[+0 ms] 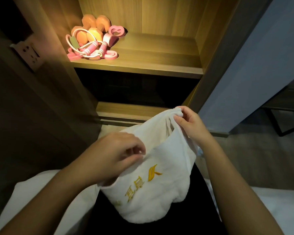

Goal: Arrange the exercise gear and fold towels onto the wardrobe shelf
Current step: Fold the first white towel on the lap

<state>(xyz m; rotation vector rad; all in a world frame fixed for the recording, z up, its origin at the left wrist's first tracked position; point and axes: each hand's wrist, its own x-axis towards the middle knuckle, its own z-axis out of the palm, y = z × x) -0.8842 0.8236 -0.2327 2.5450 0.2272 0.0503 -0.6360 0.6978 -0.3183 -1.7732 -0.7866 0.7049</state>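
Head view: white towel (pixel 153 187) held up mid-fold, below the wardrobe shelf (pixel 159 53).
L hand (pixel 115 158) grip pinches the near edge, R hand (pixel 192 126) grip pinches a bunched corner, prob. to match edges; exercise gear (pixel 92 41) sits at shelf left, w/ room at right.

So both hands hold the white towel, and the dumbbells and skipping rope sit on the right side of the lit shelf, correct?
No. The head view shows the dumbbells and skipping rope on the left side of the lit shelf. The left hand and right hand do hold the white towel.
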